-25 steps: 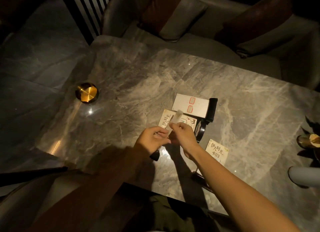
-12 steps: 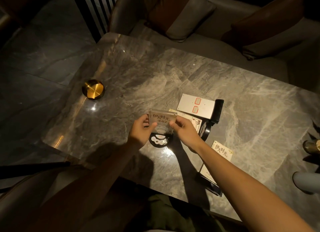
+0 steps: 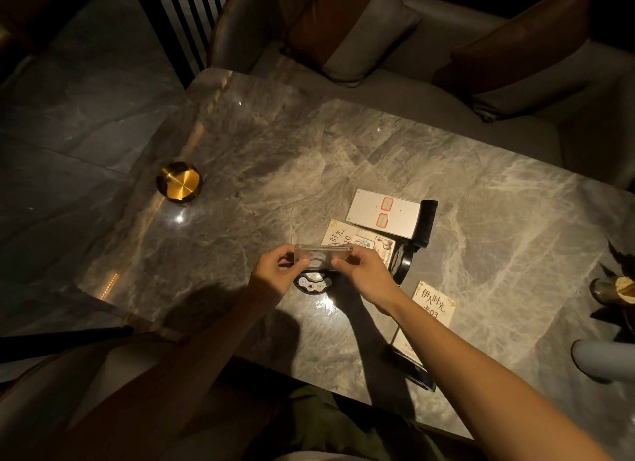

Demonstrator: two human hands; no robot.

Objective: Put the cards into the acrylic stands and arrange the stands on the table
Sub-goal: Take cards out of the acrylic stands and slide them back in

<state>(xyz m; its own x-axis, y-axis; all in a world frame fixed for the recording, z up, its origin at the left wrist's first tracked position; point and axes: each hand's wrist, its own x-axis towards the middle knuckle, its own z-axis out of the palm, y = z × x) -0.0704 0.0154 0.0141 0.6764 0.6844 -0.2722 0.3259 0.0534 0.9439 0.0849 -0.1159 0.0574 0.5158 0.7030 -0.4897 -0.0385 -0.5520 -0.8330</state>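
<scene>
Both hands meet over the middle of the tabletop (image 3: 240, 172). Left hand (image 3: 275, 275) pinches the left end of a clear acrylic stand (image 3: 323, 256); right hand (image 3: 364, 275) pinches the right end, thumb and fingers closed on it. The stand is tipped nearly flat, top edge toward me, so I read it edge-on and cannot tell whether a card sits inside.

Landmark: the held stand.

- Directly beneath it: a round black base (image 3: 311, 283) with pale marks, on the tabletop.
- Just behind and right: a loose printed card (image 3: 364, 242), lying flat, part hidden by the right hand.
- Further behind that: a white panel with two red-outlined boxes (image 3: 381, 213), laid against a black block (image 3: 426, 223).
- Right and nearer me: a card reading 03 (image 3: 434, 302), upright or leaning, I cannot say which.
- Far left: a brass dish (image 3: 179, 182), well apart from everything.

My judgement: one stand in hand, other cards not yet housed.

Risks from here:
- Acrylic is slick and held only at its ends; a loosened pinch drops it onto the stone.
- If a card is inside, the tipped angle could let it slide out.
- Low light and glare hide the slot; a card could miss it and bend.
- Setting down near the black base could knock it.
</scene>
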